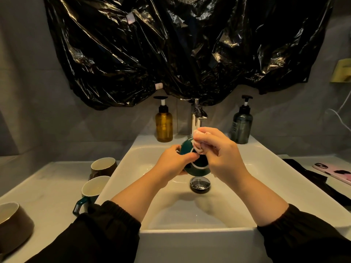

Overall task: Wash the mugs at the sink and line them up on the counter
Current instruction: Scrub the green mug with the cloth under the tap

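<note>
black sleeves (106, 230), elastic gathered cuffs, pushed up; bare hands (171, 160).

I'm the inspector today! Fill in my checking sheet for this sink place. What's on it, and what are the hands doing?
Surface: white counter around a white sink.
Job's things: held green mug over the sink, base toward the camera, with a pink cloth against it. The far brown mug, counter green mug and near brown mug stand upright left of the sink.
Clutter: amber pump bottle, grey pump bottle, phone, black fabric.
Grippers: left hand grips the held green mug; right hand pinches the pink cloth.
Cables: white cable by the right wall.
Surroundings: black plastic sheet above the faucet.
</note>
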Demonstrator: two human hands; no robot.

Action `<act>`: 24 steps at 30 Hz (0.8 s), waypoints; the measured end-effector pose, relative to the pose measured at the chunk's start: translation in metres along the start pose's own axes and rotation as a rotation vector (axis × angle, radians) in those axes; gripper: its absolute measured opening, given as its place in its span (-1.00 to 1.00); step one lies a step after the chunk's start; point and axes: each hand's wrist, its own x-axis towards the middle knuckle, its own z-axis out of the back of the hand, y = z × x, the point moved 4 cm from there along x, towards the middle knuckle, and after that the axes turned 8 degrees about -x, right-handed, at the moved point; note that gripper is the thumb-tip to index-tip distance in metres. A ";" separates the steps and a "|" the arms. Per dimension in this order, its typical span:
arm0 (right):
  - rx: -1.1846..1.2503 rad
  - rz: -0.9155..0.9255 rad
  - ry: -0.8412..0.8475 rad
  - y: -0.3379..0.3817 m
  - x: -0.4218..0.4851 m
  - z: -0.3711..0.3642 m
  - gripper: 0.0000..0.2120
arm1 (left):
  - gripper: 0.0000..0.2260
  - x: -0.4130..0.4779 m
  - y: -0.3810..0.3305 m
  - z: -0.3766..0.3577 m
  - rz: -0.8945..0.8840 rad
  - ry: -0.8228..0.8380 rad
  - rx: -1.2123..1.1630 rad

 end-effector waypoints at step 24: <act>-0.358 0.414 -0.029 0.028 -0.007 -0.007 -0.85 | -0.55 -0.008 0.004 0.008 0.237 -0.019 -0.660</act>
